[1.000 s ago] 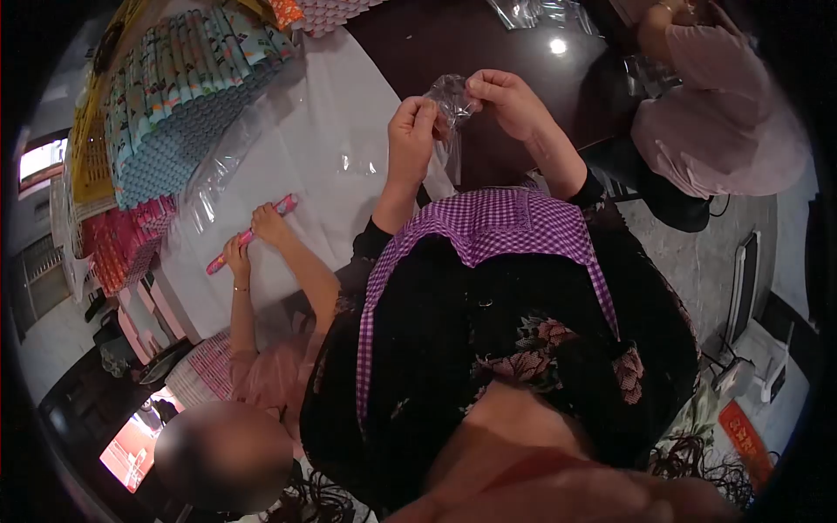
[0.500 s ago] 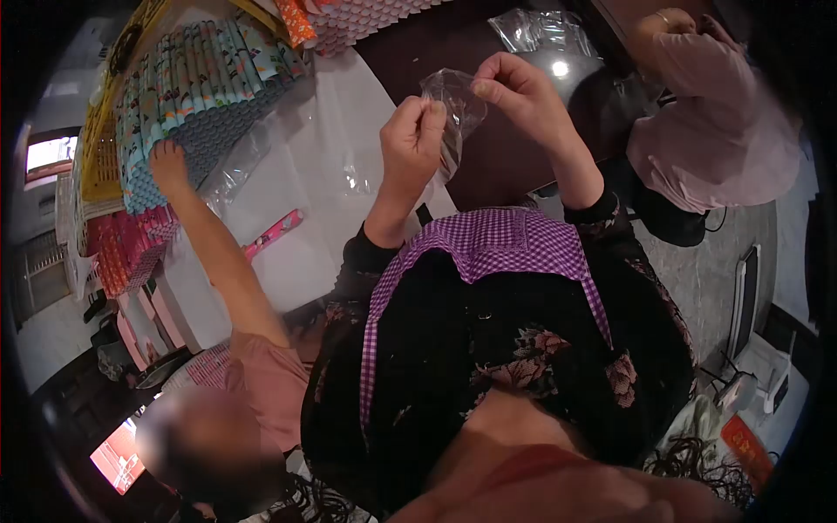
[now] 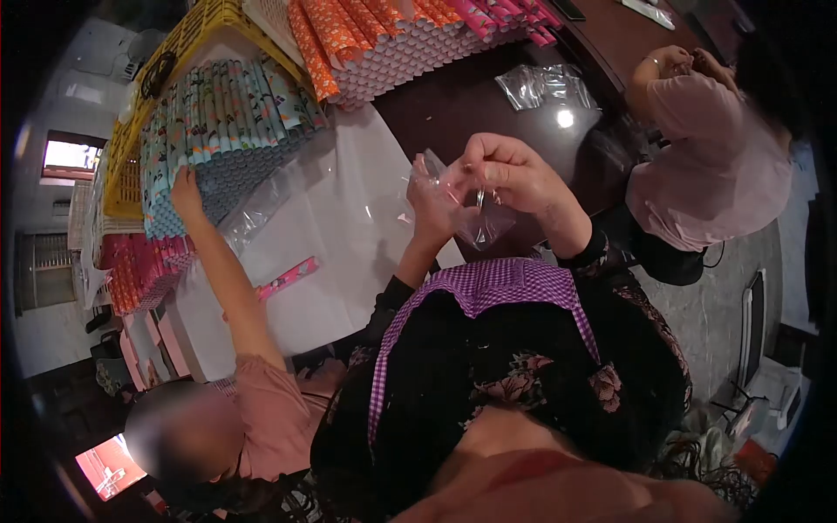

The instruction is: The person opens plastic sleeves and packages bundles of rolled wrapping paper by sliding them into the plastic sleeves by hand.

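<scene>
A crumpled clear plastic bag is held up in front of my body, above the dark table. My right hand pinches its upper edge between thumb and fingertips. On the other side, my left hand holds the bag, its fingers partly covered by the shiny film. The two hands are close together, almost touching. More clear plastic bags lie flat on the dark tabletop beyond my right hand.
At left, a co-worker's hand touches stacked teal patterned rolls beside a yellow crate. Orange patterned rolls are stacked at the back. One pink roll lies on the white surface. Another person sits at right.
My view has shifted, showing more of the stacked rolls. My hands have come closer together and lower, and the bag now spreads across my left hand.
</scene>
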The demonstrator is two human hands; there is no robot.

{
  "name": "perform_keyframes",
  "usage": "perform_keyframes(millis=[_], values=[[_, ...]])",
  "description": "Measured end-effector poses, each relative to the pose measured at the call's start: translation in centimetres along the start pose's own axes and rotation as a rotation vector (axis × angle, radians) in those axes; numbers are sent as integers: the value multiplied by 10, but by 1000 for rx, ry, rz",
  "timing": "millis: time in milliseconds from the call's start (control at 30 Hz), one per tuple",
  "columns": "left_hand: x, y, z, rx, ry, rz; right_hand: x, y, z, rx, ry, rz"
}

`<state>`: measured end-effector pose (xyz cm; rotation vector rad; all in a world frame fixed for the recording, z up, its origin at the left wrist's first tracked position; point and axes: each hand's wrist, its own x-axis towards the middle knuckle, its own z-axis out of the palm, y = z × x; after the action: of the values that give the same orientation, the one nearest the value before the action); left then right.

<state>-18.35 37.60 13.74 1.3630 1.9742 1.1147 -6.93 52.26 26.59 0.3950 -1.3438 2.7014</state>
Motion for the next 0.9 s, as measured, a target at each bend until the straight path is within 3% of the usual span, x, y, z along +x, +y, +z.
perform_keyframes(millis=[33,133,233,600,800,867,900], values=[[0,-12,4,17,-72,-51,0,-1,7,-5,-2,-2],[-7,-80,34,36,363,110,-1,-3,17,122,-110,-20],[-5,-96,32,83,478,83,-4,-11,25,181,-137,-39],[-9,-101,-3,247,761,47,-10,-26,37,406,-246,-84],[-14,-100,-51,395,955,45,-12,-33,31,451,-355,-289],[-19,-90,-71,345,1090,1,-21,-35,16,463,-170,-390],[-20,-80,-80,300,1161,-30,-25,-41,-5,380,-178,-381]])
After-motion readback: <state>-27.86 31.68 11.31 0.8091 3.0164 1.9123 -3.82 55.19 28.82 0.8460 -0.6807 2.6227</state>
